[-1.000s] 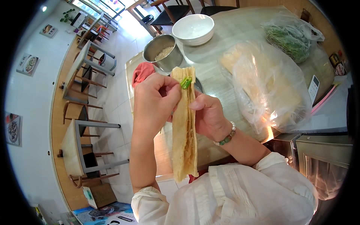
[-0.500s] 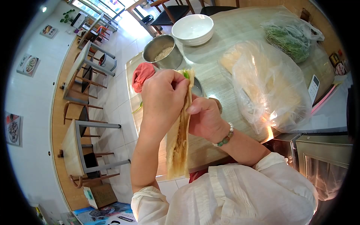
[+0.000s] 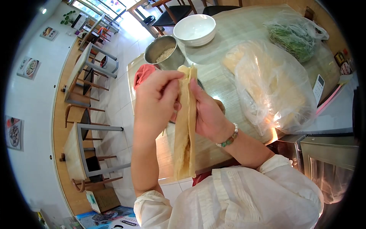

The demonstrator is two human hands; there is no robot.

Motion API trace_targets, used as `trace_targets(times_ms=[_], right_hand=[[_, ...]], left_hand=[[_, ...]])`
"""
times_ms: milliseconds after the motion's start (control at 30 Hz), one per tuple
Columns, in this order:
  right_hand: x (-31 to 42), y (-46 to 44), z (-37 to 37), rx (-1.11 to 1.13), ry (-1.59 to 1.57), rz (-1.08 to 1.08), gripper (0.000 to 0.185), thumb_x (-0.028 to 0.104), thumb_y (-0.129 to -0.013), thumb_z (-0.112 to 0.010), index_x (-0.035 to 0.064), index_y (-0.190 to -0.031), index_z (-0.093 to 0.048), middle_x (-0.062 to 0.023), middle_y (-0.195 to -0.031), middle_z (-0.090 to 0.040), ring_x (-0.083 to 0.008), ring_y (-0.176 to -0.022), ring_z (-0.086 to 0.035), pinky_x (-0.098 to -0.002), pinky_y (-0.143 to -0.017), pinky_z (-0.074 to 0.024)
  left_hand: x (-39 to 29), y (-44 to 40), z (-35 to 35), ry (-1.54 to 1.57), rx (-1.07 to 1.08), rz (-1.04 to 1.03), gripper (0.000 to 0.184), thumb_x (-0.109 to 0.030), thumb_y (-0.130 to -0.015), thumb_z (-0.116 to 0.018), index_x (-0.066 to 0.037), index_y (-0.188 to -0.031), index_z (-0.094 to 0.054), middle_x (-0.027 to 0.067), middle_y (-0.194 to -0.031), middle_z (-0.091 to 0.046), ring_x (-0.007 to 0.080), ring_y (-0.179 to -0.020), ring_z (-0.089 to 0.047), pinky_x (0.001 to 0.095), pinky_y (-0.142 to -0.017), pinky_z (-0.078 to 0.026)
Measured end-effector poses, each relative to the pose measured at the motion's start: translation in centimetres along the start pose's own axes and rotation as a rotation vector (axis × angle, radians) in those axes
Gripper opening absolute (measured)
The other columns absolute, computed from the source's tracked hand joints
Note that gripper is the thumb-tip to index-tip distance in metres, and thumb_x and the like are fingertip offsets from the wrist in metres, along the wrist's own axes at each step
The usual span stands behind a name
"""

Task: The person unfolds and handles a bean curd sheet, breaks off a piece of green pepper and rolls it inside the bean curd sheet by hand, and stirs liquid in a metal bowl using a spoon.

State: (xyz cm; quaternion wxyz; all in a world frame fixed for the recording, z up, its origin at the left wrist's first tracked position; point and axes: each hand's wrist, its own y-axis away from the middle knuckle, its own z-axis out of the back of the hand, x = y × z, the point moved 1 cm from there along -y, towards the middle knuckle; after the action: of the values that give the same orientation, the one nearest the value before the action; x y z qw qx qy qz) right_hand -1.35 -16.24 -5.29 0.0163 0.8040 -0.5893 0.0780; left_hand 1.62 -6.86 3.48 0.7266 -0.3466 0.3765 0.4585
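A long, pale-yellow tofu skin (image 3: 184,114), folded lengthwise into a narrow roll, hangs upright between my hands over the table's near edge. My left hand (image 3: 158,101) pinches its left side near the top, fingers curled. Along the right edge, my right hand (image 3: 211,114) grips it with the thumb on the front face. Lower down, the fold gapes and shows a brownish inside. Behind the hands, a metal rim is mostly hidden. A red cloth (image 3: 142,74) lies just beyond my left hand.
A steel pot (image 3: 178,59) with grainy contents and a white bowl (image 3: 194,33) stand at the back. To the right are a plastic bag (image 3: 270,87) of pale sheets, a bag of greens (image 3: 291,42) and a white calculator (image 3: 318,88). Tables and chairs stand left.
My left hand has moved slightly down and left. My right thumb has moved up the edge. The tofu skin's upper part is now folded over, and the green bit at its top no longer shows.
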Motion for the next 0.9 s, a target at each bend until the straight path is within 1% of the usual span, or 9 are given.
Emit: trace_targets(times_ms=[133,267,300,467,533,667,733,800,900], right_hand=[[0.8,-0.3,0.3,0.013,-0.050,0.092,0.035,0.040,-0.098,-0.046,0.0111,-0.117,-0.044,-0.0014,-0.090,-0.048,-0.0129,-0.074,-0.049,-0.0329,-0.071,-0.0462],[1.4,-0.7,0.5,0.027,0.011,0.283,0.031,0.036,-0.097,-0.050,0.0112,-0.115,-0.043,-0.0024,-0.089,-0.048,-0.0131,-0.074,-0.050,-0.0337,-0.070,-0.0475],[1.5,-0.9,0.5,0.028,0.015,0.292,0.031,0.036,-0.097,-0.050,0.0112,-0.115,-0.043,-0.0024,-0.089,-0.048,-0.0131,-0.074,-0.050,-0.0337,-0.070,-0.0475],[2.1,-2.1,-0.8,0.026,0.205,0.584,0.031,0.035,-0.098,-0.046,0.0107,-0.117,-0.041,-0.0052,-0.093,-0.049,-0.0132,-0.075,-0.048,-0.0334,-0.073,-0.0468],[2.4,-1.9,-2.1,0.057,0.289,0.659,0.030,0.034,-0.099,-0.045,0.0103,-0.116,-0.040,-0.0067,-0.093,-0.051,-0.0137,-0.077,-0.049,-0.0339,-0.074,-0.0471],[3.2,-0.9,-5.1,0.210,0.488,0.813,0.028,0.031,-0.100,-0.041,0.0091,-0.117,-0.039,-0.0103,-0.091,-0.055,-0.0159,-0.081,-0.053,-0.0358,-0.077,-0.0478],[3.7,-0.9,-5.7,0.360,0.518,0.867,0.029,0.028,-0.099,-0.044,0.0069,-0.118,-0.038,-0.0101,-0.089,-0.055,-0.0174,-0.083,-0.054,-0.0363,-0.077,-0.0479],[3.7,0.0,-6.4,0.535,0.757,0.966,0.040,0.032,-0.098,-0.048,0.0006,-0.121,-0.040,-0.0099,-0.100,-0.057,-0.0162,-0.084,-0.054,-0.0317,-0.076,-0.0493],[3.2,1.3,-6.0,0.881,0.869,0.972,0.039,0.037,-0.096,-0.048,0.0005,-0.107,-0.052,-0.0084,-0.099,-0.056,-0.0219,-0.083,-0.053,-0.0363,-0.080,-0.0435]], left_hand=[[0.8,2.2,1.4,0.112,-0.128,-0.032,0.017,-0.007,-0.092,-0.056,0.004,-0.102,-0.063,0.0038,-0.083,-0.064,0.0090,-0.075,-0.058,0.0232,-0.068,-0.046],[3.6,5.3,1.6,0.189,0.082,0.015,0.033,-0.009,-0.091,-0.060,0.006,-0.119,-0.049,0.0066,-0.097,-0.059,0.0098,-0.083,-0.056,0.0236,-0.073,-0.047],[3.7,6.0,1.7,0.194,0.150,0.101,0.048,-0.014,-0.088,-0.066,0.006,-0.125,-0.044,0.0077,-0.102,-0.058,0.0109,-0.086,-0.055,0.0242,-0.077,-0.046],[4.7,5.6,1.8,0.030,0.252,-0.018,0.063,-0.022,-0.082,-0.073,0.007,-0.129,-0.042,0.0068,-0.101,-0.057,0.0124,-0.087,-0.055,0.0243,-0.077,-0.046],[4.7,4.5,2.2,-0.040,0.266,0.108,0.060,-0.021,-0.082,-0.073,0.006,-0.128,-0.045,0.0077,-0.106,-0.056,0.0136,-0.093,-0.055,0.0251,-0.080,-0.046],[5.0,2.6,2.5,0.088,0.282,-0.078,0.055,-0.018,-0.083,-0.071,0.006,-0.126,-0.048,0.0066,-0.105,-0.056,0.0136,-0.095,-0.054,0.0261,-0.080,-0.045],[4.9,1.3,2.3,0.138,0.264,-0.334,0.054,-0.013,-0.082,-0.070,0.005,-0.128,-0.048,0.0054,-0.102,-0.056,0.0125,-0.091,-0.053,0.0265,-0.076,-0.045],[4.2,0.5,2.2,0.159,0.235,-0.362,0.052,-0.012,-0.079,-0.070,0.005,-0.123,-0.050,0.0080,-0.102,-0.057,0.0151,-0.089,-0.053,0.0274,-0.075,-0.044],[4.4,-0.5,2.3,-0.086,0.237,-0.645,0.045,-0.012,-0.074,-0.071,0.003,-0.113,-0.055,0.0127,-0.096,-0.059,0.0248,-0.085,-0.055,0.0314,-0.075,-0.045]])
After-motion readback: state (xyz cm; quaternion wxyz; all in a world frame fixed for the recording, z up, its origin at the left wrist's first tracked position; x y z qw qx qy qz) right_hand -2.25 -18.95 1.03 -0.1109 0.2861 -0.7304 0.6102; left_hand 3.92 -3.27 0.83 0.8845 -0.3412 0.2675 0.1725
